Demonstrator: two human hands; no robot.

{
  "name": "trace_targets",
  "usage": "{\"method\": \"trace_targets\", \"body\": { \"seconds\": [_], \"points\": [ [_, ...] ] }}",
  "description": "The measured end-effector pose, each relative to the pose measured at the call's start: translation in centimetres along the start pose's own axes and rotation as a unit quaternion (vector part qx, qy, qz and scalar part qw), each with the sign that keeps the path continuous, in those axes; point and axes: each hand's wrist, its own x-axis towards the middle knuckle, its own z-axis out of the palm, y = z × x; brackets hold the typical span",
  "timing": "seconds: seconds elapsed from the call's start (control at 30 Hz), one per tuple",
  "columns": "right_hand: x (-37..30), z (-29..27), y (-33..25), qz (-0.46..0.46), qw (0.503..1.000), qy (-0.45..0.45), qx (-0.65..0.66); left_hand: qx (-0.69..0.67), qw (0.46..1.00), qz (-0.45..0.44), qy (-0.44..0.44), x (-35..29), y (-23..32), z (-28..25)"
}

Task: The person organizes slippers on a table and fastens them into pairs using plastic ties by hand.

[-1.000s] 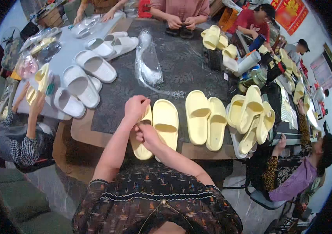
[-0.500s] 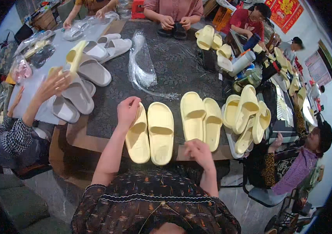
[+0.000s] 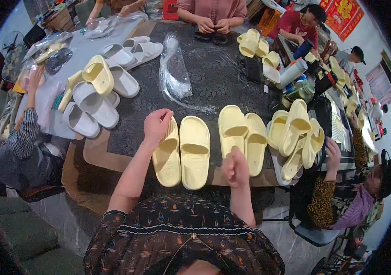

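A pair of pale yellow slide slippers stands side by side before me: the left slipper (image 3: pixel 166 158) and the right slipper (image 3: pixel 195 153). My left hand (image 3: pixel 157 127) is at the left slipper's toe end, fingers bent and pressed together; anything small between them is hidden. To the right is a second yellow pair, a slipper (image 3: pixel 233 126) partly overlapping its mate (image 3: pixel 255 146). Over the near end of that pair, my right hand (image 3: pixel 236 168) is curled closed with the thumb up. Whatever it holds, if anything, cannot be made out.
A clear plastic bundle (image 3: pixel 175 73) lies on the dark tabletop (image 3: pixel 213 85). Grey slippers (image 3: pixel 95 105) with yellow ones are piled at left, more yellow slippers (image 3: pixel 295 128) at right. Bottles (image 3: pixel 293 72) stand farther back. Co-workers sit around the table; one hand (image 3: pixel 332 153) is near the right pile.
My right hand has curled up and risen slightly; my left stays at the slipper's toe. The left co-worker has let go of a yellow slipper on the grey pile and reached toward the plastic bags.
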Motion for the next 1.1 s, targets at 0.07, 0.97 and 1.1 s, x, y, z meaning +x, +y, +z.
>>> {"method": "trace_targets", "body": {
  "seconds": [0.07,0.97,1.1],
  "points": [
    [0.3,0.8,1.2,0.046,0.995,-0.058,-0.061,0.035,0.998,0.055,0.009,0.0,0.2,-0.2],
    [8.0,2.0,9.8,0.247,0.921,0.094,0.285,-0.031,0.913,0.001,-0.406,1.4,2.8,3.4],
    [6.7,3.3,8.9,0.201,0.942,0.058,0.264,-0.061,0.936,0.016,-0.347,0.9,1.7,3.4]
  ]
}}
